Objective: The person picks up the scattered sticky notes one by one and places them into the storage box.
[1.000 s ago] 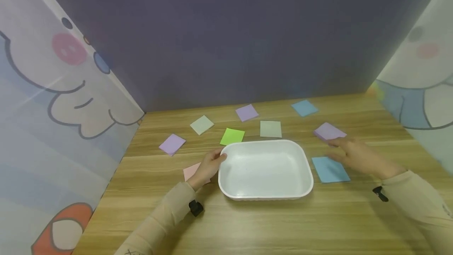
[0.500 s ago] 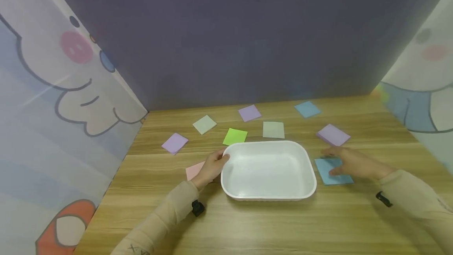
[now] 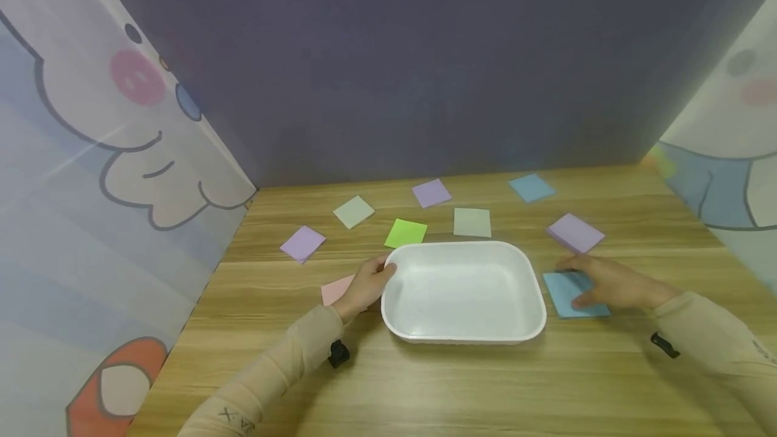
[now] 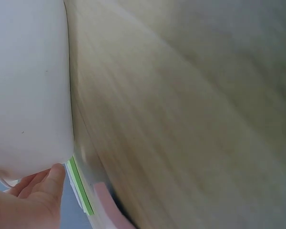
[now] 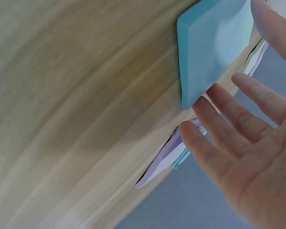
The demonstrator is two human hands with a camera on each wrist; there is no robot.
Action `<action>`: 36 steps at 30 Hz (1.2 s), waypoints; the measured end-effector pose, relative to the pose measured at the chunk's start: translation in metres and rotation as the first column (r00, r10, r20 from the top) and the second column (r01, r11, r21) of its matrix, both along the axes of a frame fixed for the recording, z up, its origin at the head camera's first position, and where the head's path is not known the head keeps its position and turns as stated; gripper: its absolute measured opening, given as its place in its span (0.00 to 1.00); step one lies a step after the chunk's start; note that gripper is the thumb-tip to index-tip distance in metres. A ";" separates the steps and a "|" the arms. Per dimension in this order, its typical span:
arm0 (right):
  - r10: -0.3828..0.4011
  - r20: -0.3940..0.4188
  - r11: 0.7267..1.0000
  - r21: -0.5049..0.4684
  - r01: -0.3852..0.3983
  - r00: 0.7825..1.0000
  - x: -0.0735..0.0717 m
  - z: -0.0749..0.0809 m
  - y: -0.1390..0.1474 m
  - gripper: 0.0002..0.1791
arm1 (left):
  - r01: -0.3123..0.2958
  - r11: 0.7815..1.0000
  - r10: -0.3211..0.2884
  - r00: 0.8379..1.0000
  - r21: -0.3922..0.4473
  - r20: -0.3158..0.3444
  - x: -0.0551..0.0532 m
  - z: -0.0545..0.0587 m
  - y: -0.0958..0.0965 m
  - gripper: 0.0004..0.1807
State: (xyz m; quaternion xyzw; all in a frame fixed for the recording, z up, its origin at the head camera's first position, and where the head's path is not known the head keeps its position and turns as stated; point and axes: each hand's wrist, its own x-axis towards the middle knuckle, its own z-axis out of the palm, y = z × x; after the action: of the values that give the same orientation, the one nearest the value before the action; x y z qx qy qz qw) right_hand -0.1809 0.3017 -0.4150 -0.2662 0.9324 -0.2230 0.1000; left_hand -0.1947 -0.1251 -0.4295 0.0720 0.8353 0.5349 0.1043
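Observation:
My left hand [image 3: 364,286] grips the left rim of a white plastic tub [image 3: 464,295], thumb over the edge. The left wrist view shows its fingers at the tub's outer wall. A pink sticky note pad [image 3: 335,288] lies partly hidden under that hand. To the right of the tub, my right hand [image 3: 616,283] reaches over a larger blue sticky note pad [image 3: 561,294] lying on the table. Fingers are at its far edge and the thumb is over its near part. In the right wrist view these fingers [image 5: 214,119] are spread and loosely straight beside the blue pad [image 5: 212,50].
Behind the tub lie a bright green pad [image 3: 406,233], two pale pads [image 3: 472,222], a purple pad [image 3: 432,193] and a small blue pad [image 3: 531,187]. More purple pads lie left [image 3: 303,243] and right [image 3: 577,232]. Walls enclose the wooden table [image 3: 461,390].
My right hand has moved from the right-hand purple pad down to the larger blue pad. My left hand stays on the tub's rim. The view has shifted slightly.

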 end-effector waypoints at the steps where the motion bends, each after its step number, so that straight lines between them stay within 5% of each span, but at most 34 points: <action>1: 0.001 0.004 1.000 0.000 -0.001 1.000 0.000 0.000 0.000 0.37 | -0.002 1.000 0.002 1.000 0.000 0.002 0.000 -0.001 0.000 0.22; 14: -0.020 0.020 1.000 0.002 0.020 1.000 0.007 -0.004 -0.002 0.48 | -0.020 1.000 0.020 1.000 0.019 0.014 0.001 -0.003 -0.003 0.24; 23: -0.016 -0.078 0.999 0.047 0.019 0.997 0.007 -0.008 -0.006 0.46 | -0.031 0.999 0.031 0.999 0.030 0.017 -0.001 -0.003 -0.002 0.24; 32: 0.000 -0.054 0.996 0.087 0.005 0.999 0.006 -0.007 -0.006 0.49 | -0.028 0.999 0.027 0.999 0.045 0.021 0.000 -0.007 0.000 0.22; 36: 0.012 -0.068 0.996 0.085 -0.006 0.998 0.003 -0.005 -0.006 0.49 | -0.021 0.999 0.020 0.999 0.048 0.027 0.006 0.006 0.003 0.22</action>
State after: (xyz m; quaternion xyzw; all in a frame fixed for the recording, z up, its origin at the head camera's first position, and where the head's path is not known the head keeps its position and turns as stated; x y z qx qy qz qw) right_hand -0.1774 0.2953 -0.4200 -0.2736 0.9427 -0.1734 0.0800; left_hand -0.1888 -0.1225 -0.4234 0.0590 0.8215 0.5567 0.1080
